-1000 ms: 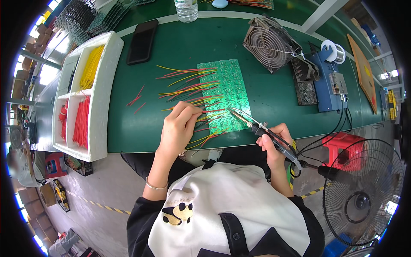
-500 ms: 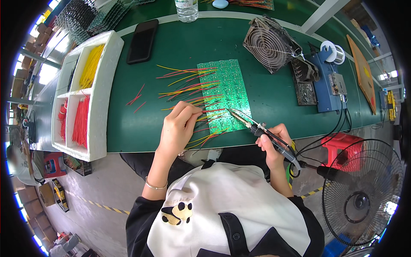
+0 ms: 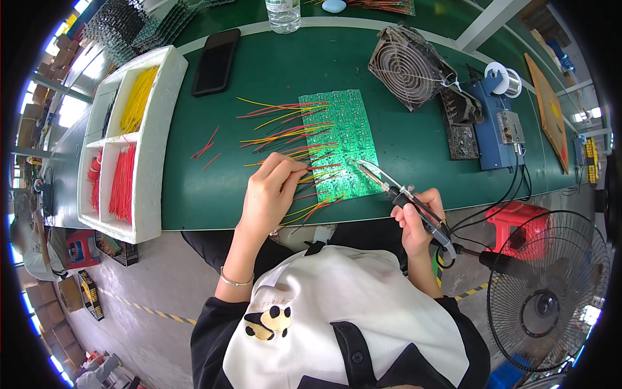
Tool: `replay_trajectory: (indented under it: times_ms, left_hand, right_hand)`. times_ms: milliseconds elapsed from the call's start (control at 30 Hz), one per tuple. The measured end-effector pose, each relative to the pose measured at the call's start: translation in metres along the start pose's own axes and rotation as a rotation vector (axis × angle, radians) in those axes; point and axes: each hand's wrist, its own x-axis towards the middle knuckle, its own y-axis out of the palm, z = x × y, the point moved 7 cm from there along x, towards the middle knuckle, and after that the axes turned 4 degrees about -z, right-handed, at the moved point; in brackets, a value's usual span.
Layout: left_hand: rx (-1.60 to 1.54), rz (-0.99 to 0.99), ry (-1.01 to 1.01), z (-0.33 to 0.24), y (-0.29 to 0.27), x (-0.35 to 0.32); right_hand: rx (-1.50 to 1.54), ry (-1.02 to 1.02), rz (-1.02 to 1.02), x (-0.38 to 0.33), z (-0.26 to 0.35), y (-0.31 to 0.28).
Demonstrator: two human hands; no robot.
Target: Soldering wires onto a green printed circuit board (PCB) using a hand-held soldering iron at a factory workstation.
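**Wire held at board, iron applied**

A wire is pinched in the left hand at the green circuit board (mid-table). A soldering iron is gripped by the right hand, fingers wrapped round the handle, tip on the board.

The table is dark green. The board is bright green with tiny squares in rows. Red and yellow wires lie on it. The white tray holds yellow and red wires. The phone is black. The stool is red.
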Motion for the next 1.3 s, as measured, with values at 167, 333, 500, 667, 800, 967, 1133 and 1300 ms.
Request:
replay_trajectory:
  times_ms: [167,333,500,667,800,967,1133,1300]
  left_hand:
    - [-0.020,-0.017,-0.007,-0.003,-0.004,0.001]
    - [0.104,-0.156,0.052,-0.005,-0.032,0.000]
    - [0.315,-0.232,0.236,-0.041,-0.047,-0.022]
    - [0.221,0.115,0.478,-0.073,0.007,-0.040]
    - [0.235,0.154,0.579,-0.067,0.026,-0.040]
    - [0.383,0.142,0.619,-0.068,0.036,-0.035]
    - [0.444,0.102,0.610,-0.057,0.038,-0.019]
    - [0.378,0.056,0.561,-0.052,0.032,-0.003]
  right_hand:
    - [0.016,-0.010,-0.149,0.004,0.005,-0.007]
    - [0.063,-0.048,-0.323,0.013,0.006,-0.020]
    - [-0.021,-0.061,-0.402,0.013,0.008,-0.032]
    - [-0.050,-0.080,-0.365,0.013,0.006,-0.023]
    - [-0.003,-0.079,-0.345,0.016,0.009,-0.017]
    - [0.008,-0.059,-0.354,0.017,0.006,-0.018]
    - [0.013,-0.052,-0.335,0.022,0.005,-0.013]
    - [0.032,-0.073,-0.317,0.027,0.002,-0.009]
